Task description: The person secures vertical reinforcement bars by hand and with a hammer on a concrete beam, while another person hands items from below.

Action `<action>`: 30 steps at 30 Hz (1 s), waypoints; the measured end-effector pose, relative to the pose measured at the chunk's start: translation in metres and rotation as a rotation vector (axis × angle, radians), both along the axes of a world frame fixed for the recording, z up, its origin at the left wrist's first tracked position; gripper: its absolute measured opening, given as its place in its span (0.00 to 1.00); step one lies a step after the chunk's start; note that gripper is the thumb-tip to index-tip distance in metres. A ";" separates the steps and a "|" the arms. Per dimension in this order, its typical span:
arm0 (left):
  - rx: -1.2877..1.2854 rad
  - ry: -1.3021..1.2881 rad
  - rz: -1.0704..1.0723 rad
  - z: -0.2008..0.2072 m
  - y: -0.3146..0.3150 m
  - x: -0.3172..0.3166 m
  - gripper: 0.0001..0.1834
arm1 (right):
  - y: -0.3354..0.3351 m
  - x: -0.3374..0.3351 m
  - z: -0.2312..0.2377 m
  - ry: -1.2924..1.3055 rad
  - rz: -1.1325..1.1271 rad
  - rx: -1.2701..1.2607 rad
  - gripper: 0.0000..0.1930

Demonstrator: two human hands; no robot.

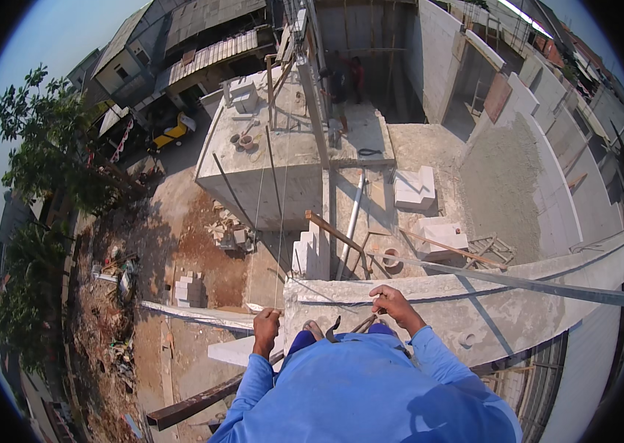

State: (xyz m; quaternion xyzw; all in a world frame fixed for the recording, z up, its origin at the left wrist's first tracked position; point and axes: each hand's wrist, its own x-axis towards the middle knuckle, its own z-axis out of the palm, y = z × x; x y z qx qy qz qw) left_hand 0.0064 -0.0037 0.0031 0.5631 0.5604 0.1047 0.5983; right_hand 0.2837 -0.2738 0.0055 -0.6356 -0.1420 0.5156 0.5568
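My left hand [266, 330] is closed in a fist, with a thin string [280, 255] running from it up toward the far concrete slab. To the right, the fingers of my right hand [396, 307] are bent into a pinch over the wall top; what they hold is too small to make out. Both hands are in front of my blue shirt, apart from each other. Beneath them lies the rough grey top of a concrete wall [445, 316], where my feet [314, 329] partly show. A short stack of pale blocks [312, 251] stands just beyond the left part of this wall.
A long metal bar [548, 285] crosses the wall top at the right. Beyond are pale blocks [414, 188], a white pipe [352, 221], a wooden plank [335, 232] and a bucket [391, 258]. Two people stand on the far slab [293, 136]. Ground lies far below at left.
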 end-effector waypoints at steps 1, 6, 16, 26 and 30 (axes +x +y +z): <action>0.003 0.006 -0.001 0.002 0.000 0.002 0.11 | 0.000 0.001 0.001 -0.002 0.002 -0.003 0.12; 0.020 0.026 0.001 0.004 0.004 0.004 0.11 | 0.006 0.006 0.004 0.006 0.011 0.025 0.12; -0.028 0.155 0.054 -0.054 0.002 -0.009 0.14 | 0.023 -0.002 -0.035 0.084 0.188 -0.131 0.14; -0.136 0.154 0.112 -0.210 0.022 -0.022 0.13 | 0.118 -0.005 -0.179 -0.113 0.435 -0.227 0.11; -0.129 0.163 0.076 -0.302 0.058 -0.033 0.12 | 0.210 -0.020 -0.261 -0.133 0.412 -0.226 0.12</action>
